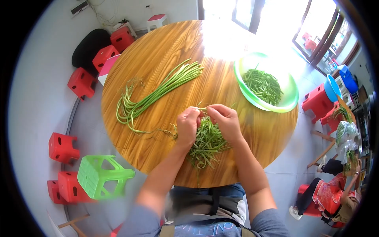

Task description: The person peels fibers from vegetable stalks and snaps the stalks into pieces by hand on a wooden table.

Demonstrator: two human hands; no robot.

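One slim, pale-green stem (203,109), pinched by left hand (188,125) and right hand (227,121).

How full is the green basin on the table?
Partly full: a heap of short green pieces lies inside the green basin, and bare wall shows beside it, below the rim.

Of the green stem (203,109) only a small part can be seen, because the fingers of the left hand (188,123) and the right hand (226,120) cover the rest. The hands also hide some of the heap of green trimmings (208,138). Strong glare washes out the far edge of the wooden table (166,47). At the right, the dark border cuts off a seated person (329,194); the lettering (227,227) on the shirt cannot be read fully.
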